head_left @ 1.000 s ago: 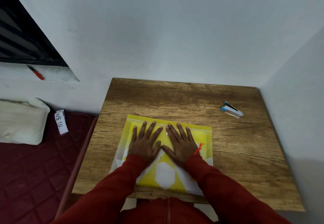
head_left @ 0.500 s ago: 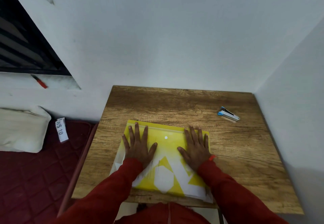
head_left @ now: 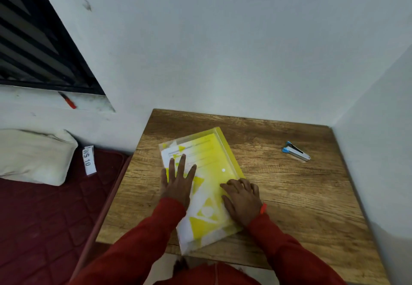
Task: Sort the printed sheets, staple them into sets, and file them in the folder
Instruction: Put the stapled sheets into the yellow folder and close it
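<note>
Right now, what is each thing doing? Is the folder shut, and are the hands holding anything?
Folder: shut, flat on the table, turned at a slant, printed sheets showing inside.
Left hand: fingers straight, pressing flat on the folder.
Right hand: fingers bent, resting on the folder's right edge.
Stapler: closed, lying alone on the table, untouched.
Table: holds the folder and stapler.

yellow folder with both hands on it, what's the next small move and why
Probably press the white snap button shut. The printed sheets already show through the yellow folder, which lies askew on the table under the flat left hand and bent-fingered right hand; the stapler lies aside.
</note>
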Action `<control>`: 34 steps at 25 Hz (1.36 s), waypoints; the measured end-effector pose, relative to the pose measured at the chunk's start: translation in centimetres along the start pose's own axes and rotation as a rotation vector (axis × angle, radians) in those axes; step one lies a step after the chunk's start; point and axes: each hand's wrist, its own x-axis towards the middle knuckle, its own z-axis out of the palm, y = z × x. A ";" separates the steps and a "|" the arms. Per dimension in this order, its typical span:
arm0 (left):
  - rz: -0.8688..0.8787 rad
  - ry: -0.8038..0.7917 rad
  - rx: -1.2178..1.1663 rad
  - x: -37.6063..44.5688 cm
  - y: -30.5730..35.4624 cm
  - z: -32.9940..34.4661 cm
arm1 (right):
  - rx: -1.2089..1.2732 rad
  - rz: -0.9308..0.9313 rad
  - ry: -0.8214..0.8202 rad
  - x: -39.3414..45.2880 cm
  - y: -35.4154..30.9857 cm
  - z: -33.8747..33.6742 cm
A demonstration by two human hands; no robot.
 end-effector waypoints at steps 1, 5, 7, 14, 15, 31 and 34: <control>0.006 0.001 -0.039 -0.7 0.3 0.1 | 0.007 -0.007 -0.009 0.3 0.0 -0.1; 0.104 -0.042 -0.040 -4.6 0.8 2.7 | -0.016 -0.040 -0.137 -0.4 -0.3 1.3; 0.102 -0.038 0.002 -5.1 0.1 3.1 | -0.035 -0.015 -0.213 -0.9 -1.5 1.9; -0.038 -0.102 -0.138 -1.1 -3.4 2.0 | 0.000 0.069 -0.329 4.2 -6.1 2.6; -0.046 -0.104 -0.159 -0.6 -4.2 2.2 | 0.000 0.061 -0.335 5.3 -6.3 2.6; -0.014 0.011 -0.121 3.3 -9.0 3.5 | -0.046 0.525 0.024 11.2 8.3 -1.6; -0.011 0.029 -0.118 3.3 -9.0 3.4 | -0.074 0.806 -0.114 10.0 14.0 -3.1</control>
